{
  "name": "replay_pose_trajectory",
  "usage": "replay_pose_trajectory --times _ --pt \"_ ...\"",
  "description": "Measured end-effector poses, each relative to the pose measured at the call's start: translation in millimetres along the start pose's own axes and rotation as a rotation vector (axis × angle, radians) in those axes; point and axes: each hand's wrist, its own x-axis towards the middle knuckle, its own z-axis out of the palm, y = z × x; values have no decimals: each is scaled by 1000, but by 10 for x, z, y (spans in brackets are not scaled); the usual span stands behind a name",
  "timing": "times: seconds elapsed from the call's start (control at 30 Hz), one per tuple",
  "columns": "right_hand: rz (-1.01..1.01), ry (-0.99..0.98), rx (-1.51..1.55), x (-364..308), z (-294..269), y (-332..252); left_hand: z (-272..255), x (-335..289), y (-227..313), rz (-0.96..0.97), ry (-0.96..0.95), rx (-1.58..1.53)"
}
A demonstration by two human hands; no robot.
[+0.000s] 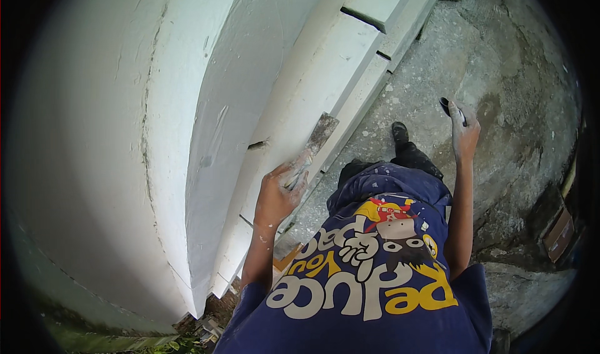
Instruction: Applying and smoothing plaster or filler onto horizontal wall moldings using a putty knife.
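My left hand (289, 179), whitened with dust or plaster, is closed around a putty knife. The flat, stained putty knife blade (323, 133) points up and away over the white stepped ledge (325, 63). Whether the blade touches the ledge, I cannot tell. Out to the right, my right hand (465, 135) is also dusted white and closed on a tool with a dark rounded end (444, 106). The rest of that tool is mostly hidden by my fingers, so its kind is unclear. This hand hangs above the concrete floor, apart from the wall.
A white plastered wall (125, 122) with a long crack fills the left side. Dark notches (362, 20) cut into the ledge. Rough, stained concrete floor (512, 60) stretches right. My dark shoe (400, 132) stands there. A brown box-like piece (558, 234) lies at the right edge.
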Motion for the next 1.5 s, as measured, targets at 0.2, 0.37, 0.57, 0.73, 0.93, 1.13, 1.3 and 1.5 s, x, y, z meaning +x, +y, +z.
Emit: replay_pose_trajectory --times 0.2,0.37,0.57,0.73,0.93,1.13,1.3,1.5 --pt "33 -26 9 60 3 -1 129 396 128 -6 -28 143" --pt "24 -14 57 104 -75 85 153 329 174 45 -1 87" --pt "48 -7 53 140 -101 137 269 505 207 27 12 155" --pt "44 -16 1 190 -111 155 240 278 349 -33 9 110" --pt "18 -16 64 311 -98 86 292 422 388 -39 37 32" --pt "-10 -38 -15 354 -56 167 214 220 427 -72 66 -57" --pt "29 -53 -1 318 6 149 244 378 492 -91 8 -28" --pt "2 -87 -8 236 58 82 380 415 453 -15 96 -40"
